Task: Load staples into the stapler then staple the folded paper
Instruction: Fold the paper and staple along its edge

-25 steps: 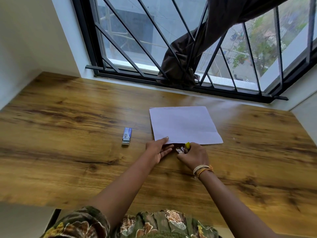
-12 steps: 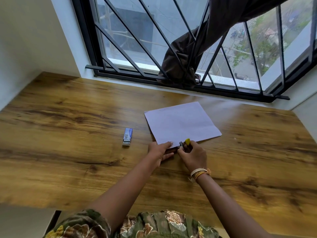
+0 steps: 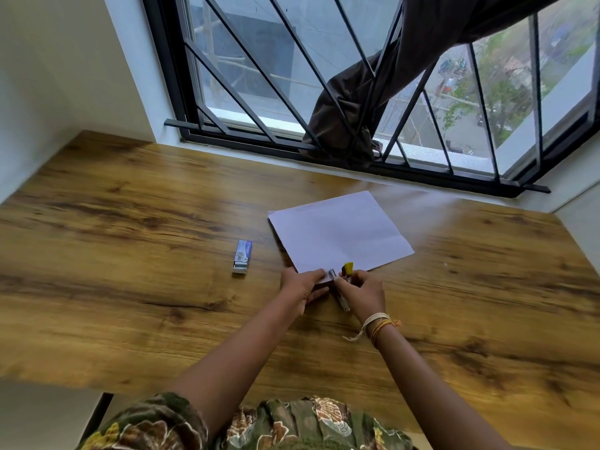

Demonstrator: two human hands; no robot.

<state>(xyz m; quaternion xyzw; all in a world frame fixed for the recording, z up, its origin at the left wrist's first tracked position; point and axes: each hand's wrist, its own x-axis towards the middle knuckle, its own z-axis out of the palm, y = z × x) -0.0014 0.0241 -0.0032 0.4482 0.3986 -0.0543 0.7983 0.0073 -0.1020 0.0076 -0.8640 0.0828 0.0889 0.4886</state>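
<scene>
Two hands | stapler (image 3: pixel 343 289) half hidden under right hand (image 3: pixel 362 292) | paper (image 3: pixel 337 233)

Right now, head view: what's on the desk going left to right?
Staple box → left hand → stapler → right hand. The folded paper spans above both hands, so it's left unordered.

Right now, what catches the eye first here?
The two hands meet at the near corner of the white paper: the left hand pinches the corner, while the right hand grips a small stapler with a yellow tip. Left of them, a staple box lies alone on the wooden table.
</scene>
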